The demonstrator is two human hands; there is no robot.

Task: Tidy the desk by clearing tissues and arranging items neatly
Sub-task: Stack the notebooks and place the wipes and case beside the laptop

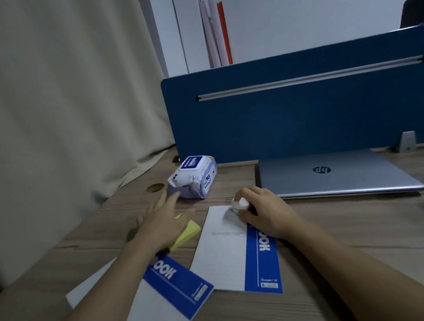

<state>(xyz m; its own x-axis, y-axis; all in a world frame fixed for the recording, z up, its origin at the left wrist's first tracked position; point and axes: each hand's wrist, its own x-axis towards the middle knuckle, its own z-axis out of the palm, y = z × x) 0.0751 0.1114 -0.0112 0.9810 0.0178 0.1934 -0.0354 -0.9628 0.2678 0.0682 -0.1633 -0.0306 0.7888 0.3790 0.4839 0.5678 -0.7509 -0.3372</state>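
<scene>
Clutching a small crumpled white tissue (239, 204), the right hand (263, 213) rests with its fingers curled round the wad, just above the far end of a white notebook with a blue band along its right edge (230, 250), whose printed lettering is partly covered by the wrist. That notebook lies flat on the wooden desk (357, 236), angled slightly, near the middle of the view. To its left the left hand (163, 221) reaches forward with its fingers straight and spread, holding nothing, its fingertips close to a soft white and lilac pack of wet wipes with a blue label (194, 180); whether they touch it cannot be told. Under the left palm sits a yellow pad of sticky notes (187, 233), partly hidden by the hand. Beneath the left forearm lies a second white notebook with a blue band (152, 297), turned at a diagonal and set just beside the first, their near corners almost meeting. Beyond the right hand, a closed silver laptop (332, 173) lies flat against the foot of a dark blue fabric desk divider with a metal rail (305, 114). The wipes pack sits at the divider's left end, near a beige curtain (55, 98) that hangs along the desk's left side.
</scene>
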